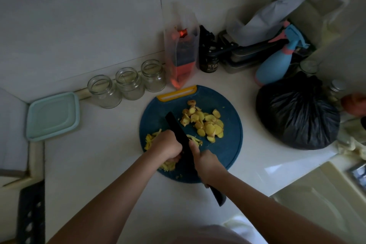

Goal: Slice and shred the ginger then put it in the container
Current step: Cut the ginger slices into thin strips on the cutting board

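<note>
Two hands are working over the round blue cutting board [227,156] on the worktop in the head view. The right grip [208,162] is wrapping the handle of a black knife [179,132], with one finger reaching up beside the blade. The left grip [168,148] is curling down onto ginger shreds [168,165] and pinning them against the board, knuckles touching the flat of the blade. A loose heap of ginger slices [206,123] is lying on the far right of the board, waiting to be shredded.

The main risk is sitting at that contact. If the curled fingertips are creeping out past the knuckles, the edge is likely catching them. The dim light is making the black blade hard to read against the dark board. Thin, damp shreds are probably sliding under pressure. The lidded teal container [52,117] is standing well apart to the left, so carried shreds may be spilling on the way.
</note>
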